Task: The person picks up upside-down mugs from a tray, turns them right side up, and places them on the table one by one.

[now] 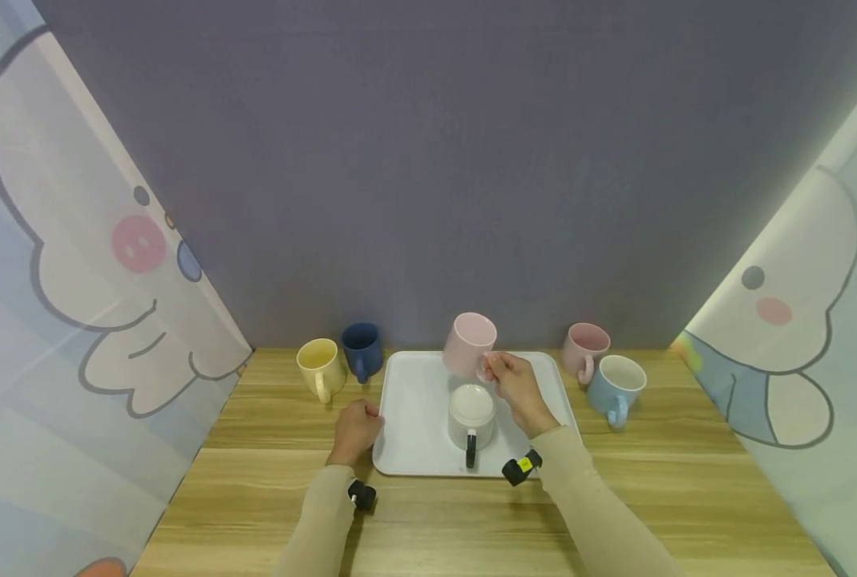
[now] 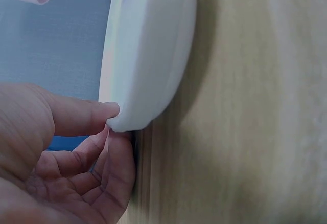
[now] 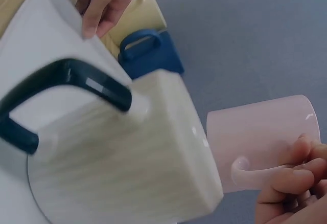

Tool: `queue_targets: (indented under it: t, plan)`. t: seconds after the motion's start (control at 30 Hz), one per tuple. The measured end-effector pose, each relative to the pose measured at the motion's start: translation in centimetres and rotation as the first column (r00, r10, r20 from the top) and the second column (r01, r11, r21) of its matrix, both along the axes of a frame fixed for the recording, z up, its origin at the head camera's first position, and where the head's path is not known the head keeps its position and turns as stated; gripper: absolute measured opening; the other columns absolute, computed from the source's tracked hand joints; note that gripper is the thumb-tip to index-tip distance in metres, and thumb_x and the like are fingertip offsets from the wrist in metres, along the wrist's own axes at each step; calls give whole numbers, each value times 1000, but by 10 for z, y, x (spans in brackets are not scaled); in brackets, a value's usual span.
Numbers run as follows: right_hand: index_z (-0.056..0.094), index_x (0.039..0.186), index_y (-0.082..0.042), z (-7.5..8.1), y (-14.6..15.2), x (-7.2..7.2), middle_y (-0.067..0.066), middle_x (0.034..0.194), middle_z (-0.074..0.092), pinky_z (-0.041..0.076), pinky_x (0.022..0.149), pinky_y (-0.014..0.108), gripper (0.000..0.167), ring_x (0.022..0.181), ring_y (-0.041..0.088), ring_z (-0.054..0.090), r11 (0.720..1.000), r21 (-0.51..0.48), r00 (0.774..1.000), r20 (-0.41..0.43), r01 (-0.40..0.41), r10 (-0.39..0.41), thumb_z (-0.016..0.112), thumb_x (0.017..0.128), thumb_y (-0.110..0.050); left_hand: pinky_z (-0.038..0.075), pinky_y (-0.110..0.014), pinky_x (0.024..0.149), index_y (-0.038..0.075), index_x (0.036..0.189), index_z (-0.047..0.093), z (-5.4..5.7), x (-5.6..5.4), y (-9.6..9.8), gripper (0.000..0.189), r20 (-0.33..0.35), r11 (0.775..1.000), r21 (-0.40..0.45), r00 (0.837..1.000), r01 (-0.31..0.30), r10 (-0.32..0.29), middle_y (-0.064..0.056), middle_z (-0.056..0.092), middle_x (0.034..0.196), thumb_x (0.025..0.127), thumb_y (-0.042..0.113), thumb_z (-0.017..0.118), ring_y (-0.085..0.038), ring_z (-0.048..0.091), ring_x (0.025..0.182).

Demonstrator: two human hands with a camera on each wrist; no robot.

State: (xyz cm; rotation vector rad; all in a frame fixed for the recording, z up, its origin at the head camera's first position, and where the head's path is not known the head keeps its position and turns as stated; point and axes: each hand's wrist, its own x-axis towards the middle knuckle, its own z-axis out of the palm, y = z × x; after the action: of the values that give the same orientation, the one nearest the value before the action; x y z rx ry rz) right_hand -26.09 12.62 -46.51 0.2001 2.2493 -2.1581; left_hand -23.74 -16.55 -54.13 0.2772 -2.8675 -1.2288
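In the head view my right hand [image 1: 518,389] grips the handle of a light pink mug [image 1: 464,353], held above the back part of a white tray [image 1: 410,401]. The right wrist view shows the fingers [image 3: 294,180] curled on that handle. Which end of the pink mug is up I cannot tell. A white mug [image 1: 470,418] with a dark handle [image 1: 471,450] stands upside down on the tray, handle toward me. My left hand [image 1: 357,429] pinches the tray's left edge, thumb above and curled fingers below, as the left wrist view shows.
Left of the tray stand a yellow mug [image 1: 321,369] and a dark blue mug [image 1: 362,353], both upright. To its right are another pink mug [image 1: 582,353] and a light blue mug [image 1: 614,389]. Behind the wooden table [image 1: 442,529] rises a grey panel [image 1: 428,176].
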Motion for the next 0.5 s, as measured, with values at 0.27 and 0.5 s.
queue_targets:
  t: [0.27,0.5]
  plan:
    - [60,94,-2,4,-3,8,-5,76,52,29,54,19,29,58,6,34,985,-161,997,5,-69,71,44,110,-20,50,-37,66,1,92,70,-1,0,0,10,-28,999,-35,999,14,-15,-13,71,87,87,9,70,-25,64,76]
    - [58,93,-10,4,-7,15,-6,78,52,30,52,15,28,58,2,33,919,-380,990,53,-103,133,39,112,-20,50,-37,66,1,92,69,-1,1,0,9,-30,999,-37,1000,8,-9,-13,71,87,87,9,70,-25,64,76]
